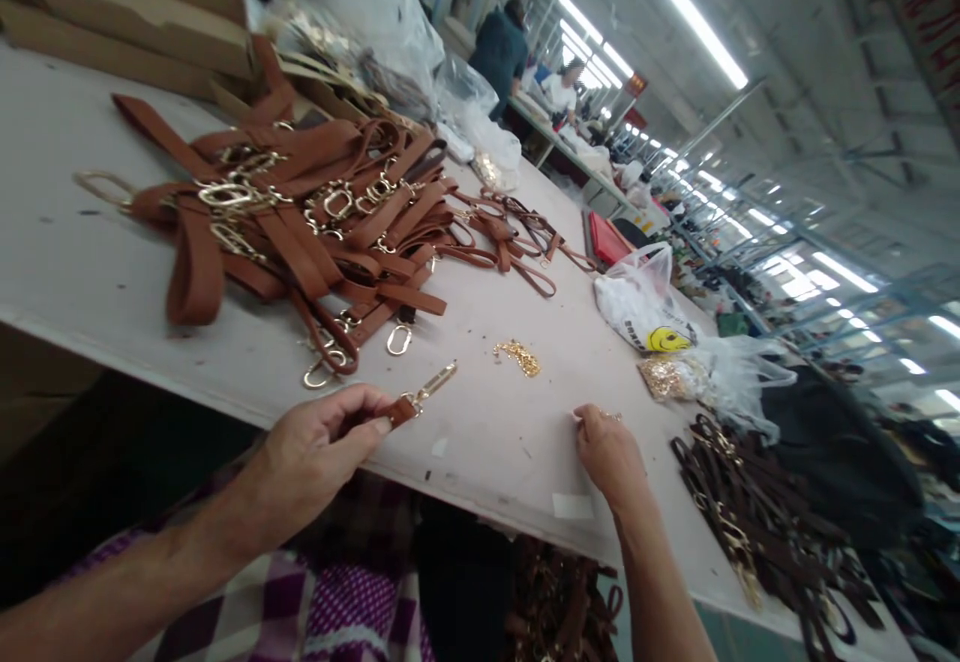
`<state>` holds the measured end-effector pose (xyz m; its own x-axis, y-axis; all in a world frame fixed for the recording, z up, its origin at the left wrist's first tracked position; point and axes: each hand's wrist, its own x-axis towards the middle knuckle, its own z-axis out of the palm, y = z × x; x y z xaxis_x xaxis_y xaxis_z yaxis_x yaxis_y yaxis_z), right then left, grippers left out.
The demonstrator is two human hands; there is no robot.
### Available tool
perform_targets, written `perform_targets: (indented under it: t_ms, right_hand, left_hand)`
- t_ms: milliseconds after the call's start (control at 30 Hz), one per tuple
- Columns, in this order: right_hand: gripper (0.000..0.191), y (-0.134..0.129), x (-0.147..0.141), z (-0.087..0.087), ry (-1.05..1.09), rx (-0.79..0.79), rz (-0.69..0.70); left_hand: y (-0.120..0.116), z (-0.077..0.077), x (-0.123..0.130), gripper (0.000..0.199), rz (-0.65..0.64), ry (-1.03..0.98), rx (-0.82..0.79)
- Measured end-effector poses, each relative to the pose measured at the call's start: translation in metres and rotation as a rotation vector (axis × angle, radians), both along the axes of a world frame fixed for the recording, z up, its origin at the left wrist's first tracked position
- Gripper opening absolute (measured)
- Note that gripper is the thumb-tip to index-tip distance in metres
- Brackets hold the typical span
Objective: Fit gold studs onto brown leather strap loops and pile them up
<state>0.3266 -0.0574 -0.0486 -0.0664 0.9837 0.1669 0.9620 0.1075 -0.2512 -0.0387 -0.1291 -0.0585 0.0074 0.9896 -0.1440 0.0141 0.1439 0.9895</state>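
Observation:
My left hand is closed at the table's front edge. Between its thumb and fingers is the end of a brown leather strap, with a gold clasp pointing away to the right. My right hand is over the table to the right, fingers curled together. A bit of gold metal shows beside its knuckles; whether the fingers grip it I cannot make out. A small heap of tiny gold metal pieces lies on the table between the hands, farther back.
Brown leather straps with gold rings pile up at the left. Dark brown straps lie at the right, near a plastic bag of small gold parts. Cardboard boxes stand at the back left. People work at farther tables.

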Motion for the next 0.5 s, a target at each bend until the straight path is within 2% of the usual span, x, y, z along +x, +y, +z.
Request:
perform_targets:
  t_ms: [100,200,400,467,500]
  right_hand:
    - [0.02,-0.004,-0.009,0.001,0.281,0.021,-0.057]
    - [0.034,-0.014,-0.032,-0.002,0.616,-0.008,-0.068]
    - [0.032,-0.039,-0.103,-0.008,1.291,-0.121,-0.091]
    - [0.03,-0.047,-0.128,-0.009,1.415,-0.14,-0.076]
    - [0.027,-0.051,-0.14,-0.01,1.399,-0.124,-0.041]
  left_hand:
    - [-0.001,-0.003,-0.001,0.024,-0.037,-0.046,-0.028]
    - [-0.002,-0.007,0.002,0.028,-0.083,-0.133,-0.072]
    - [-0.002,-0.004,0.007,0.027,-0.096,-0.194,-0.082]
    - [-0.002,-0.001,0.007,0.024,-0.098,-0.185,-0.061]
    - [-0.003,0.001,0.007,0.022,-0.095,-0.167,-0.046]
